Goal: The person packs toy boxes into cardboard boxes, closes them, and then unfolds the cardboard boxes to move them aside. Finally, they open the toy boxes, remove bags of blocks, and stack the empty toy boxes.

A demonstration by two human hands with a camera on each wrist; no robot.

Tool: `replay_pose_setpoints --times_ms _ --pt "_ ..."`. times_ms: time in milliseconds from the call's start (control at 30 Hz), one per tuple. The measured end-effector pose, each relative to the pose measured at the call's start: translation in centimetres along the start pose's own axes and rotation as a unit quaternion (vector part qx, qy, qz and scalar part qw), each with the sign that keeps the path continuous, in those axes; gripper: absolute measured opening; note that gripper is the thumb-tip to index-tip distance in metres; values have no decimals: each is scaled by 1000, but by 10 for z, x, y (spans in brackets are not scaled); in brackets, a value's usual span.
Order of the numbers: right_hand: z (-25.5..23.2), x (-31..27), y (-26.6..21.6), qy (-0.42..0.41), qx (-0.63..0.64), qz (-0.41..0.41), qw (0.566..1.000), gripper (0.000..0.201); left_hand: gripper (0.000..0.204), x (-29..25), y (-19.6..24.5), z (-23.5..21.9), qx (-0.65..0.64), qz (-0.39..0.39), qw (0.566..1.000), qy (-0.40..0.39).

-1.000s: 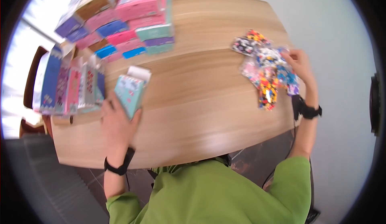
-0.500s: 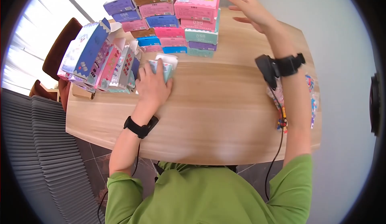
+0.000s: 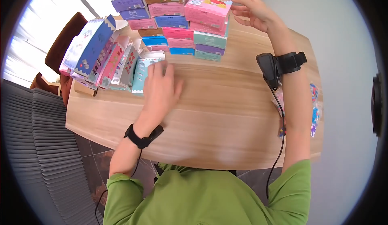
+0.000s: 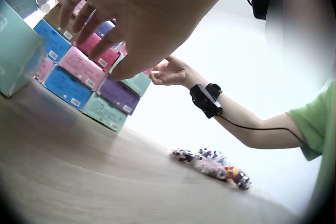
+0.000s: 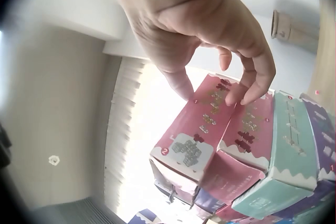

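At the top of the box stack, the right hand [image 3: 255,14] is at the right edge of the uppermost pink box [image 3: 208,7]. The right wrist view shows the thumb on one side of this pink box [image 5: 197,124] and bent fingers of the right hand [image 5: 205,29] on the other, pinching it. The left hand [image 3: 159,91], fingers spread and loosely bent, is at the right side of a teal box [image 3: 140,74]. In the left wrist view, a gap separates the left hand [image 4: 136,19] from the teal box [image 4: 18,50].
Opened boxes [image 3: 87,49] lean together at the table's left. Stacked boxes [image 3: 173,33] stand behind the left hand. Bags of colourful small pieces [image 3: 315,112] lie at the right, partly under the right forearm. A black cable [image 3: 279,148] hangs from the right wrist camera.
The right hand has gone from the bags up to the top pink box, which is turned slightly. The teal box now stands beside the leaning boxes, and the left hand has loosened from it.
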State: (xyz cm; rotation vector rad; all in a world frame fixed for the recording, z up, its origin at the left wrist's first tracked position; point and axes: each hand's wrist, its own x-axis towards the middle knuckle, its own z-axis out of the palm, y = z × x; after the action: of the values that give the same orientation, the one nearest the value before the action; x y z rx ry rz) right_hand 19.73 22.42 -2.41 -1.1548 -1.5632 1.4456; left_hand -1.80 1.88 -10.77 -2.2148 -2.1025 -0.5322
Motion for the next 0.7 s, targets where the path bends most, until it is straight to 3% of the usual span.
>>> replay_pose_setpoints --times_ms 67,133,267,367,400,467,600,633,667,700 --pt "-7 0 1 -15 60 5 998 32 49 2 6 -8 -174 19 983 -56" --pt "-15 -2 3 -40 121 11 992 32 51 10 9 -4 -368 -5 920 -136" --pt "-10 -49 -9 -34 182 -74 980 48 59 19 22 5 -677 23 705 -211" --pt "-2 -104 -10 -54 148 -115 981 64 65 18 33 8 -791 64 581 -179" --pt "6 -124 -7 -39 111 -114 986 68 69 19 41 10 -804 43 579 -131" --pt "11 -150 11 -118 -131 -159 971 66 77 19 55 12 -821 -3 570 -40" --pt "17 -172 31 -111 -16 -11 994 58 71 17 61 7 -797 -58 598 -56" --pt "12 -167 44 -121 -44 -44 991 53 69 18 56 17 -784 -49 615 -71" --pt "11 -164 53 -123 21 -25 992 52 68 19 53 22 -769 -39 633 -85" --pt "13 -162 61 -126 88 -5 988 51 65 19 52 18 -774 -68 619 -112"
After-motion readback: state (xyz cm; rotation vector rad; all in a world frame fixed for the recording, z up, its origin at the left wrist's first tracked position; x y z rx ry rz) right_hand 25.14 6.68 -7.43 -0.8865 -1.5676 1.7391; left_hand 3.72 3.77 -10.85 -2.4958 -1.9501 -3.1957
